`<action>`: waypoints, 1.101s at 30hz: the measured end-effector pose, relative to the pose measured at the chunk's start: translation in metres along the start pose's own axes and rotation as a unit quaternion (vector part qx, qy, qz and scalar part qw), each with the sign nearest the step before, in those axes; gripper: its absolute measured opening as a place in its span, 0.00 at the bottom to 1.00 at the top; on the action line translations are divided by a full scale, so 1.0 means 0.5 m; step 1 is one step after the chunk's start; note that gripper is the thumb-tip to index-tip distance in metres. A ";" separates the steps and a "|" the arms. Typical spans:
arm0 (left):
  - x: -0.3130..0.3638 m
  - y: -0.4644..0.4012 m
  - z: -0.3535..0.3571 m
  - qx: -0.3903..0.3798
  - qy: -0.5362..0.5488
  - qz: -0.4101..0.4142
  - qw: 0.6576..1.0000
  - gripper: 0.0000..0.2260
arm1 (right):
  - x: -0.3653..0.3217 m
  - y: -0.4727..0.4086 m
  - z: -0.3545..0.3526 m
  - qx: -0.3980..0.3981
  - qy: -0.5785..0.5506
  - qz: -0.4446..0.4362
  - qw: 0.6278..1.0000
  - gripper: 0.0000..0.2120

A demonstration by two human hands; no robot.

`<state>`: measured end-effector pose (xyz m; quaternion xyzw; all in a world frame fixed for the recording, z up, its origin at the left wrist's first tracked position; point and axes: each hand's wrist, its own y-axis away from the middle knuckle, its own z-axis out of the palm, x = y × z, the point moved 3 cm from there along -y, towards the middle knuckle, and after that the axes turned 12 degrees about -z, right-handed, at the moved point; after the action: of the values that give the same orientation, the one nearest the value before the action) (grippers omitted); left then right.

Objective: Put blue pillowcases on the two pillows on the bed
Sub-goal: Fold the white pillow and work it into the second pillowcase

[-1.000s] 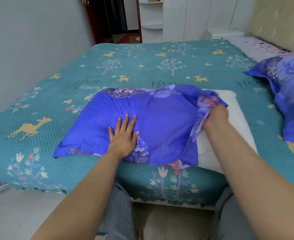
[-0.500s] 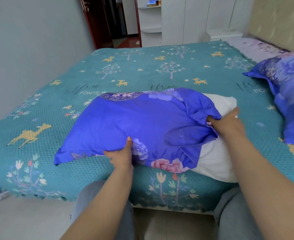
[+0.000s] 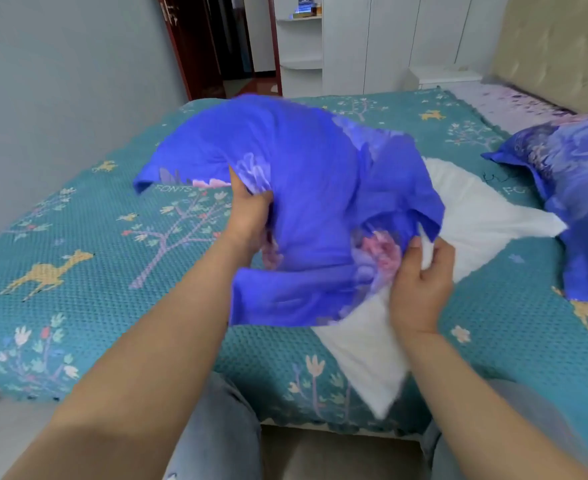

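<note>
Two hands busy, left hand (image 3: 249,216) gripping the blue pillowcase (image 3: 306,188), right hand (image 3: 420,282) pinching the white pillow (image 3: 472,216), lifted off the bed (image 3: 112,271).

— What can't be made out?
— Most of the white pillow (image 3: 472,216) — the blue pillowcase (image 3: 303,188) covers it. The left hand (image 3: 249,211) hides its fingertips in folds.
— And right?
— The second pillow (image 3: 576,188) is cropped by the edge.

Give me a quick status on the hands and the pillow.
Left hand grips blue pillowcase. Right hand grips its open end on white pillow. Pillow partly uncovered. Nothing in the way.
</note>
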<state>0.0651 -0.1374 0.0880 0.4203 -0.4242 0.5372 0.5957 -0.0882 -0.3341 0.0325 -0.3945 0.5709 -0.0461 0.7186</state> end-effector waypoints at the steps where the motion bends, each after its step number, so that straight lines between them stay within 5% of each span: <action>1: 0.017 -0.013 0.006 -0.052 0.021 -0.026 0.998 0.33 | -0.021 0.020 0.017 -0.021 -0.035 0.015 0.999 0.13; 3: 0.046 -0.044 0.002 -0.083 -0.031 -0.065 0.994 0.26 | -0.044 0.068 0.055 -0.117 -0.098 0.085 0.985 0.19; 5: 0.044 -0.065 -0.016 -0.080 -0.200 -0.082 0.973 0.27 | -0.045 0.115 0.091 -0.245 -0.135 0.187 0.942 0.28; 9: -0.053 0.014 -0.042 -0.169 -0.511 -0.084 0.839 0.24 | -0.001 0.126 0.111 -0.310 -0.031 0.170 0.935 0.34; 11: -0.102 0.058 -0.062 -0.179 -0.512 -0.053 0.839 0.23 | -0.001 0.095 0.114 -0.304 0.023 0.147 0.941 0.36; 16: -0.111 0.078 -0.125 0.072 -0.510 0.157 0.843 0.03 | -0.045 0.017 0.143 -0.304 0.139 -0.025 0.942 0.45; 20: -0.120 0.171 -0.094 0.051 -0.537 0.356 0.763 0.06 | -0.038 -0.028 0.188 -0.349 0.222 -0.126 0.902 0.36; 22: -0.137 0.194 -0.092 0.040 -0.562 0.346 0.750 0.07 | -0.025 -0.056 0.187 -0.303 0.161 -0.130 0.930 0.22; 25: -0.157 0.189 -0.101 0.044 -0.579 0.309 0.753 0.02 | -0.006 -0.077 0.158 -0.288 0.083 -0.137 0.944 0.22; 30: -0.187 0.166 -0.093 0.026 -0.649 0.213 0.730 0.46 | -0.017 -0.062 0.051 -0.359 0.019 -0.069 0.930 0.19; 33: -0.191 0.166 -0.071 0.044 -0.677 0.172 0.715 0.49 | -0.011 -0.025 -0.005 -0.510 0.195 -0.124 0.828 0.16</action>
<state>-0.0219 -0.1247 -0.0099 0.6171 -0.7548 0.2205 0.0281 -0.0876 -0.3409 0.0445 -0.7552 0.5877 0.0876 0.2769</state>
